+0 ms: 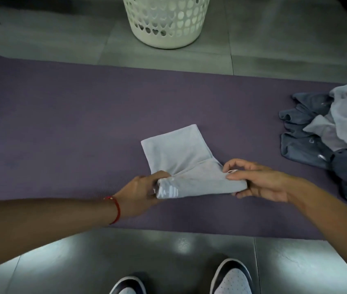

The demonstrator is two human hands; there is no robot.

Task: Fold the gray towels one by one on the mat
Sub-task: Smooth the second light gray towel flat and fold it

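A light gray towel (176,151) lies partly folded in the middle of the purple mat (62,128). Its near edge is lifted off the mat and doubled over. My left hand (145,192) grips the near left corner, where a white logo shows. My right hand (255,179) pinches the near right corner between thumb and fingers. The far half of the towel lies flat on the mat. A heap of unfolded towels (333,132), light gray over dark gray, sits at the mat's right end.
A white perforated laundry basket (165,22) stands on the gray tiled floor beyond the mat. My two shoes (230,279) are on the tiles at the mat's near edge. Bare mat stretches to the left of the towel.
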